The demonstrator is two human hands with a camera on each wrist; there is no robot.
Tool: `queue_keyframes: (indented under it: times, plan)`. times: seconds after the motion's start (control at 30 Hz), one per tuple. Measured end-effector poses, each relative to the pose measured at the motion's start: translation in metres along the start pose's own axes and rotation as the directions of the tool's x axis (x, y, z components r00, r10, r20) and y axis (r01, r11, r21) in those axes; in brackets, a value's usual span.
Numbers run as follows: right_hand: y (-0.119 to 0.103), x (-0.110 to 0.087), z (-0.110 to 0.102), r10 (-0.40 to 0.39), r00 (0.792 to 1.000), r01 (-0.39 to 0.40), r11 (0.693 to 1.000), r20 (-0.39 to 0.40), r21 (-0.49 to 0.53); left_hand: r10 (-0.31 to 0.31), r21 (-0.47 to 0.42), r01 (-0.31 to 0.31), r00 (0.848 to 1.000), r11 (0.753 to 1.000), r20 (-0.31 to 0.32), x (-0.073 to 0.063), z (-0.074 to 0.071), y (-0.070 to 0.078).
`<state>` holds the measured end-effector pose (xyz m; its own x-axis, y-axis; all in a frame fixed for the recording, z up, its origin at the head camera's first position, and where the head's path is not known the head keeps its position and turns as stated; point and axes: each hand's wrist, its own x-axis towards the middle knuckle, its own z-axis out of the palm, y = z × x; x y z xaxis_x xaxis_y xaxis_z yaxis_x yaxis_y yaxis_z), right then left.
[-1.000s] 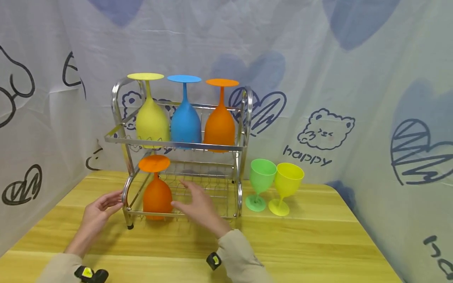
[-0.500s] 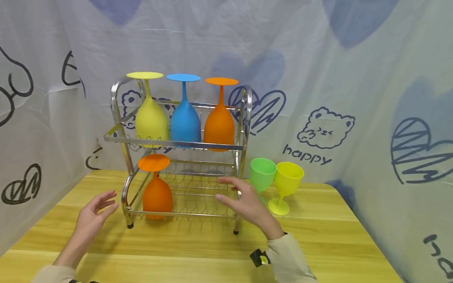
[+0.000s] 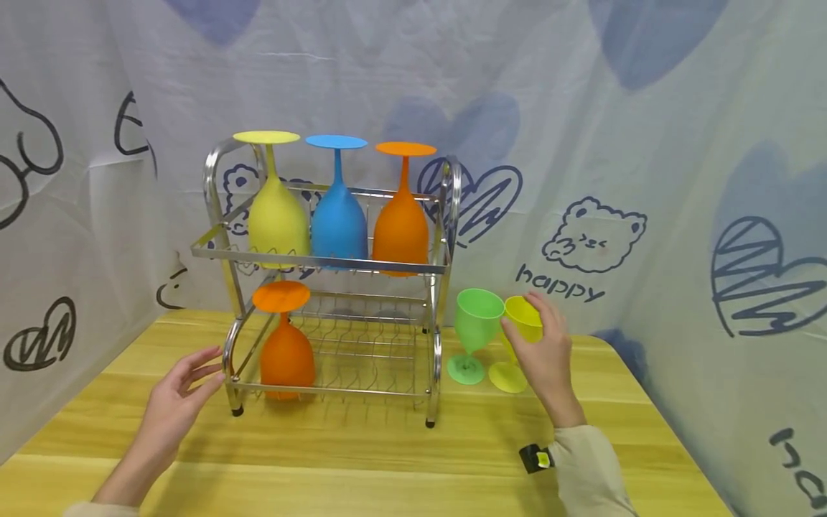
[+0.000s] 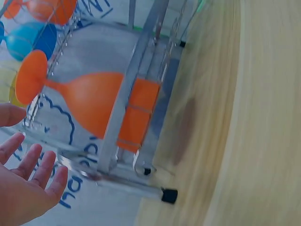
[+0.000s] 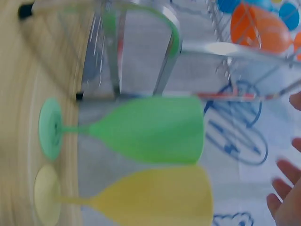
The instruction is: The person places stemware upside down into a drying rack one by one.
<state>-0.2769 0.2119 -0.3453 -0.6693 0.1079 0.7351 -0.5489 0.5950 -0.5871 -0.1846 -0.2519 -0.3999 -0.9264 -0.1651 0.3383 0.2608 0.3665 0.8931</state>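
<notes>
Two upright stemmed goblets, one matte bright-yellow goblet and one matte light-green goblet, stand side by side on the wood-grain table, right of a two-tier shiny metal rack. Right hand at the yellow one's bowl, thumb and fingers spread; contact cannot be told. Left hand, fingers loosely spread, just beside the rack's near left leg; contact likewise uncertain. Lower tier, left: inverted orange goblet.
</notes>
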Motion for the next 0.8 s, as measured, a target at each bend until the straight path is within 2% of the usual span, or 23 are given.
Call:
queue_keyframes:
  times: [0.13, 0.23, 0.3, 0.43, 0.57, 0.7, 0.8]
  plan:
    - [0.015, 0.005, -0.011, 0.099, 0.993, -0.102, 0.993, -0.06, -0.051, 0.028, -0.084, -0.025, 0.999, 0.996, 0.037, 0.0, 0.007, 0.011]
    - [0.025, 0.008, -0.017, 0.215, 0.976, -0.216, 0.975, -0.032, -0.043, 0.036, -0.156, -0.025, 0.997, 0.987, 0.067, -0.001, 0.011, 0.019]
    - [0.032, 0.01, -0.018, 0.292, 0.957, -0.291, 0.956, 0.008, -0.025, 0.036, -0.178, -0.021, 0.996, 0.984, 0.081, -0.001, 0.014, 0.025]
    - [0.047, 0.013, -0.02, 0.424, 0.9, -0.426, 0.905, 0.098, 0.003, 0.059, -0.161, -0.043, 0.994, 0.986, 0.097, -0.003, 0.023, 0.035]
    - [0.061, 0.015, -0.019, 0.527, 0.829, -0.538, 0.843, 0.188, 0.008, 0.097, -0.138, -0.082, 0.989, 0.987, 0.109, -0.006, 0.032, 0.043]
    - [0.072, 0.014, -0.016, 0.578, 0.765, -0.603, 0.798, 0.284, -0.002, 0.111, -0.132, -0.094, 0.986, 0.987, 0.127, -0.009, 0.039, 0.049]
    - [0.081, 0.012, -0.013, 0.585, 0.73, -0.631, 0.776, 0.354, 0.018, 0.117, -0.135, -0.098, 0.983, 0.986, 0.14, -0.011, 0.044, 0.052]
